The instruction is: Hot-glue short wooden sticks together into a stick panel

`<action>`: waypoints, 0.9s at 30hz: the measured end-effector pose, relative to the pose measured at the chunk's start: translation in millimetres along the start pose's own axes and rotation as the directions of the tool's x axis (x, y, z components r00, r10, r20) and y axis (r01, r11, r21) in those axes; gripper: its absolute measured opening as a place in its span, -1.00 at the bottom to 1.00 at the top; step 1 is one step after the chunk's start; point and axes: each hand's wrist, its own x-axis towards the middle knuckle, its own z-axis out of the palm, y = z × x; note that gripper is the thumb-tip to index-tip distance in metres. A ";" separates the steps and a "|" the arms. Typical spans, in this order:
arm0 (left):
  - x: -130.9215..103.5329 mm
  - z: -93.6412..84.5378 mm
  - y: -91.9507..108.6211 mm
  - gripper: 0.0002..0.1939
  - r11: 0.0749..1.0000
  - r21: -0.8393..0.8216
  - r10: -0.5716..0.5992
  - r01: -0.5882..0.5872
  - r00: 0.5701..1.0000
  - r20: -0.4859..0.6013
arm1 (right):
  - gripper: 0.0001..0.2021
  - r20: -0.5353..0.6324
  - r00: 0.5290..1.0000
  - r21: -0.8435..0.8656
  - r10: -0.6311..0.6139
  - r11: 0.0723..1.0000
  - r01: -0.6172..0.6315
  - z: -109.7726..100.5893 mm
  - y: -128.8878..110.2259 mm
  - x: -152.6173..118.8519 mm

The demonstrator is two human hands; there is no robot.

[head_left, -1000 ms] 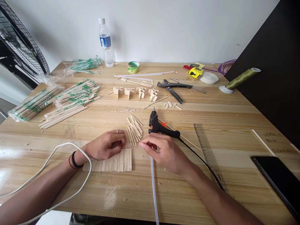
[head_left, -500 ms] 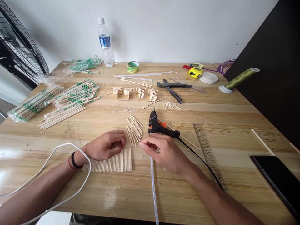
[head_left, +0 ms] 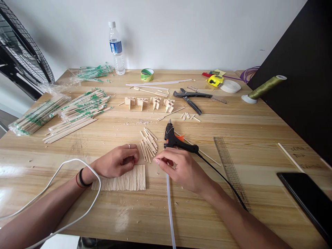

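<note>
My left hand point(head_left: 119, 160) is curled, fingers closed, over the top edge of a panel of short sticks laid side by side point(head_left: 129, 180); what its fingers hold, if anything, is hidden. My right hand point(head_left: 178, 166) is in a pinch, with thumb and forefinger together; whatever lies between them is too small to tell. Between and just beyond the hands is a loose pile of short sticks point(head_left: 149, 143). A black glue gun point(head_left: 178, 140) lies behind my right hand, and a translucent glue stick point(head_left: 169, 211) extends below that hand toward the table's front edge.
Four small stick pieces point(head_left: 142, 102), a black cutter point(head_left: 192, 95) and tape point(head_left: 147, 74) are farther back. Bagged sticks point(head_left: 38, 114) and a bottle point(head_left: 116, 48) are left. A clear ruler point(head_left: 229, 169), phone point(head_left: 306, 200) and thread spool point(head_left: 268, 88) are right; a white cable point(head_left: 88, 207) crosses my left forearm.
</note>
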 end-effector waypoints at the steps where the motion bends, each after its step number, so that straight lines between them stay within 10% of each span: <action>1: 0.0 0.1 0.0 -0.82 1.000 0.001 0.001 -0.001 1.000 -0.001 | -0.82 -0.001 1.000 0.001 0.000 1.000 0.000 0.1 0.1 0.0; 27: -0.2 -0.3 -0.3 -0.82 1.000 0.002 0.004 -0.004 1.000 0.010 | -0.84 0.003 1.000 0.007 0.002 1.000 -0.002 -0.1 0.8 -0.8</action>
